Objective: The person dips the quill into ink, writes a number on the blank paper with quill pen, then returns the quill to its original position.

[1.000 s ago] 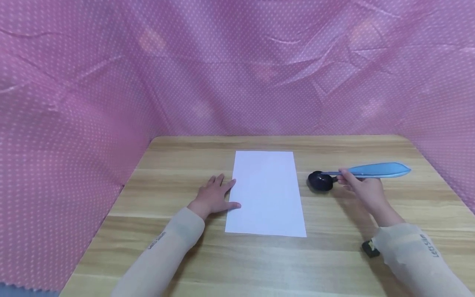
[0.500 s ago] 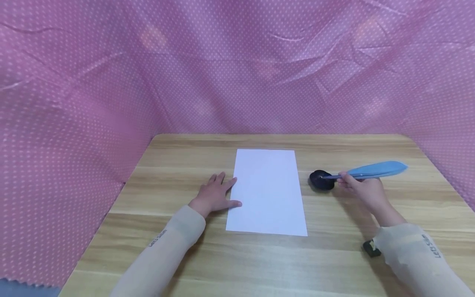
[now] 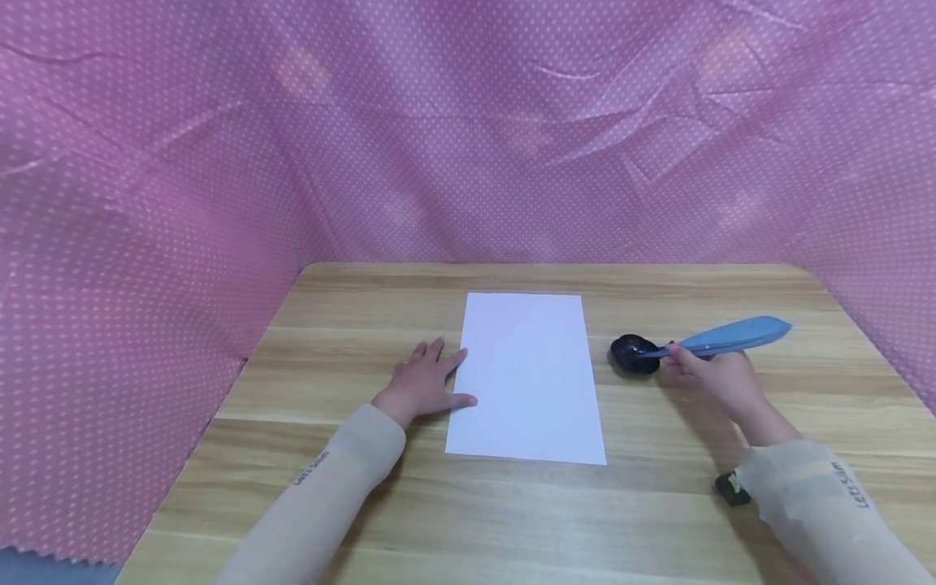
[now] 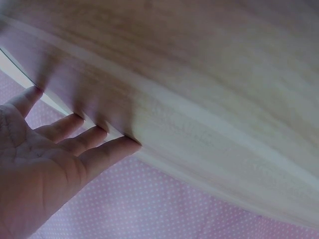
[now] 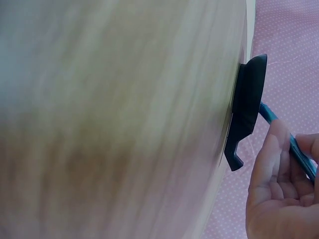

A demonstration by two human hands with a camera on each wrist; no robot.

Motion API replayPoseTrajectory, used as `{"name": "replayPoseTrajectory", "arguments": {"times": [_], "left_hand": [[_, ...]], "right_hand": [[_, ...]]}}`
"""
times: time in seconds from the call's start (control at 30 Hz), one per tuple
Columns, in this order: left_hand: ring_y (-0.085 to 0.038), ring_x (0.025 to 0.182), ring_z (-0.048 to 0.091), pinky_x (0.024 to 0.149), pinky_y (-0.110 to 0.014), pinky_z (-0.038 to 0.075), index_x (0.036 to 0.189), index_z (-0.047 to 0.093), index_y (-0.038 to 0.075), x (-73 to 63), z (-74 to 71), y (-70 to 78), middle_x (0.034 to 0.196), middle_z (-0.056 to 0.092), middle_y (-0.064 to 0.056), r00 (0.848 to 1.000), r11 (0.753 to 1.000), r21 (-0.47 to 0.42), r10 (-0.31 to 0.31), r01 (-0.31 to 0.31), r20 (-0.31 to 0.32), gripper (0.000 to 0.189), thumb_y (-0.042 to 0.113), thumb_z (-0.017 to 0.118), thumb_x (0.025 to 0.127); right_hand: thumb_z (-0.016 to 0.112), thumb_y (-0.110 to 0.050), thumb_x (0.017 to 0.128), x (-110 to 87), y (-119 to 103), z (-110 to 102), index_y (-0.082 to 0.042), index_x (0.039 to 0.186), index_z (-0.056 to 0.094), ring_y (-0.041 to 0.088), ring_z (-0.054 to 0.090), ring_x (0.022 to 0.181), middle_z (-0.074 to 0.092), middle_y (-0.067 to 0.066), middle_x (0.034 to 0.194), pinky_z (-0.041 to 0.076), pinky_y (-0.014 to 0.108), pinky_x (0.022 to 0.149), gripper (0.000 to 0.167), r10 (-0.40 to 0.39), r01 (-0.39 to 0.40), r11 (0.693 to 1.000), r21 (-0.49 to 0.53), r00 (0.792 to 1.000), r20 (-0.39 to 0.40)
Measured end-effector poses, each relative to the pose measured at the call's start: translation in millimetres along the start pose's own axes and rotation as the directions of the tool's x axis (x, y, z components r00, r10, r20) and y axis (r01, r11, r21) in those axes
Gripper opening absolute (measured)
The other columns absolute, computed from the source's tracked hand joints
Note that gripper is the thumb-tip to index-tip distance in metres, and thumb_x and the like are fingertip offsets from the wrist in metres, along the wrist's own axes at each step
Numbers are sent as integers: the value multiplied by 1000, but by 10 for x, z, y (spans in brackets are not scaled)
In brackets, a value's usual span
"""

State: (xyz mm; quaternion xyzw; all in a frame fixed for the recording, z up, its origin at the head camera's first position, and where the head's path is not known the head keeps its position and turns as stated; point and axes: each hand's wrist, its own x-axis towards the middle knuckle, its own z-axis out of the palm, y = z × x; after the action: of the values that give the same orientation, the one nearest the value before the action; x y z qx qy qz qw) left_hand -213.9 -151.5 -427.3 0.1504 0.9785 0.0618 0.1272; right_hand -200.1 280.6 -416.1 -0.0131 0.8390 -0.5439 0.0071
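Note:
A blue feather quill pen (image 3: 738, 335) is pinched by its shaft between the thumb and fingers of my right hand (image 3: 724, 382). Its tip points left into a small black dish (image 3: 633, 353) on the table. In the right wrist view the dish (image 5: 251, 92) shows from the side, with a short handle, and the quill's shaft (image 5: 268, 112) passes behind its rim. My left hand (image 3: 420, 386) lies with fingers spread, thumb and index fingertip on the left edge of a white sheet of paper (image 3: 525, 378). The left wrist view shows those fingertips (image 4: 132, 144) pressing down at the table surface.
The wooden table (image 3: 512, 520) carries the paper at its middle and the dish to the right. Near the right sleeve sits a small dark block (image 3: 732, 490). A pink dotted cloth (image 3: 468, 146) hangs behind the table and along both sides.
The quill's tip has dropped lower and slightly right within the dish, and its feathered end has shifted left. My left hand keeps its place on the paper.

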Motion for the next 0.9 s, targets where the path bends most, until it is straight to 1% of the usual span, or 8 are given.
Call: {"name": "replayPoseTrajectory", "arguments": {"times": [0.13,0.23,0.43,0.57,0.67,0.8,0.9], "left_hand": [[-42,141,11,101,-65,26,151,27,30,0,-7,9,157,14,-16,1000,1000,-6,0,0,3,90,75,53,78],[-42,141,11,102,-65,25,151,27,30,-1,-8,12,157,14,-16,1000,1000,-12,-1,1,4,90,74,54,78],[-41,141,9,103,-64,23,151,28,30,2,2,9,157,13,-16,1000,1000,-20,-6,6,8,90,74,54,78],[-41,141,9,103,-64,23,151,27,30,2,9,10,157,12,-15,1000,1000,-20,-10,10,13,90,74,54,78],[-41,141,9,103,-64,24,151,27,30,-4,3,11,157,13,-16,1000,1000,-18,-7,7,10,89,73,54,78],[-42,141,10,102,-64,24,151,27,30,-15,-11,8,157,13,-16,1000,1000,-20,-5,5,8,89,73,54,79],[-41,141,9,103,-64,23,151,26,30,-12,-9,2,157,12,-16,1000,1000,-25,-8,9,12,90,74,54,78]], "right_hand": [[56,-21,98,-6,10,-1,18,119,52,4,67,79,69,22,97,54,24,72,45,8,-8,1000,-2,1000,7],[56,-21,98,-7,19,-4,18,120,52,4,67,80,69,21,97,54,24,71,45,10,-10,1000,5,1000,7],[58,-23,97,-9,15,-11,18,117,54,7,68,78,71,16,92,54,26,70,46,2,-1,1000,17,1000,-9],[59,-28,96,-12,-20,-35,16,116,55,6,68,76,72,9,87,54,24,70,48,-2,2,1000,0,1000,-28],[60,-27,95,-7,-63,-54,16,115,54,7,68,77,72,4,84,53,24,72,48,-1,2,999,37,999,-36],[60,-23,95,14,-119,-71,18,116,51,9,69,76,72,0,83,53,27,72,47,-7,11,992,125,999,-33],[61,-22,95,31,-146,-80,18,116,51,7,69,76,72,-3,82,54,26,71,46,-17,22,991,134,999,-41]]}}
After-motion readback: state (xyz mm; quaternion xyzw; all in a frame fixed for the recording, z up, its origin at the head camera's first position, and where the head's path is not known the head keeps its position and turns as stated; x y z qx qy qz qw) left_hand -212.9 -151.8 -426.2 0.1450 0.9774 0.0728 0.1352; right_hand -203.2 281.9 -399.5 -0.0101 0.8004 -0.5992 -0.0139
